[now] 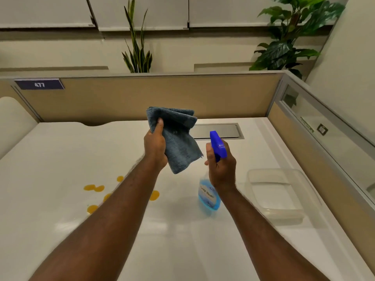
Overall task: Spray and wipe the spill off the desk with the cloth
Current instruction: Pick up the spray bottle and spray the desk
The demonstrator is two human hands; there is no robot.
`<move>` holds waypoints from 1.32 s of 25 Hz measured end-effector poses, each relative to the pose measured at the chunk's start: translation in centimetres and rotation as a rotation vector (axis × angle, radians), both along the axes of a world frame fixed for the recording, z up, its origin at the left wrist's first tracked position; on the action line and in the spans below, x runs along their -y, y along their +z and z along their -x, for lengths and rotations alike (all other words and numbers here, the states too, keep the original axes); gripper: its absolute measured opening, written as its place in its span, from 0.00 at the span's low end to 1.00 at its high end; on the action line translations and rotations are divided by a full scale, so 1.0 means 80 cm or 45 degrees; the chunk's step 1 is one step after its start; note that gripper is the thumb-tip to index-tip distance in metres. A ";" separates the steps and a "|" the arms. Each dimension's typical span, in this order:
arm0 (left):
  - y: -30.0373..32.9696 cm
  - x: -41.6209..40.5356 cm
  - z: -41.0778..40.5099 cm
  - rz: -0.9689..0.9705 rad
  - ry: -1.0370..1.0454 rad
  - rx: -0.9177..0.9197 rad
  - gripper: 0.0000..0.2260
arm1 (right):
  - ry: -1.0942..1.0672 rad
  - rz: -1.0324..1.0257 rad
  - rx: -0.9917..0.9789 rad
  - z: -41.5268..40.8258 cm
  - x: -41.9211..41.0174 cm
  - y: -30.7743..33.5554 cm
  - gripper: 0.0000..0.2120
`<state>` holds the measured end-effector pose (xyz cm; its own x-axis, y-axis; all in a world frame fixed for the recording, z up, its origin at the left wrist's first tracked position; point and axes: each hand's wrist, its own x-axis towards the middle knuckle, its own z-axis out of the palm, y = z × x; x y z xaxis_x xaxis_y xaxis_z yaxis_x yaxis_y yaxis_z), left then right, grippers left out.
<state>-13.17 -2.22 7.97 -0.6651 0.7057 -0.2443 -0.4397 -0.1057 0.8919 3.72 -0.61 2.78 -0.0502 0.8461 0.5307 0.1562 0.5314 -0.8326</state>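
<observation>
A white bench [60, 159] fills the cubicle in front of me, closed in by tan partition walls [142, 96] with leafy plants [290, 35] behind them. My left hand [155, 147] is raised above the bench, closed around a folded grey-blue cloth [178, 138], thumb pressed on its near face while the rest hangs down to the right. My right hand [222, 167] is wrapped around the neck of a spray bottle [209, 197], held clear of the bench, its blue trigger head [218, 146] pointing toward the cloth, blue liquid showing below my palm. The spill [94, 188] lies as several orange puddles on the bench beneath my left forearm. To the right of the bottle sits a clear plastic tub [284, 211], and behind it a grey cable hatch [219, 131].
</observation>
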 end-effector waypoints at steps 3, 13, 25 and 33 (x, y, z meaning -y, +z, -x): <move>-0.024 0.012 0.005 0.042 0.025 0.093 0.16 | -0.135 0.025 -0.028 -0.012 0.002 -0.015 0.07; -0.074 0.050 0.009 0.197 0.007 0.130 0.20 | -0.438 0.176 -0.192 -0.002 -0.004 -0.030 0.12; -0.074 0.062 0.022 0.127 -0.061 0.132 0.12 | -0.487 0.163 -0.062 0.016 -0.002 -0.028 0.20; -0.083 0.087 0.035 0.116 -0.183 0.167 0.15 | -0.604 0.203 0.104 0.001 0.026 -0.040 0.37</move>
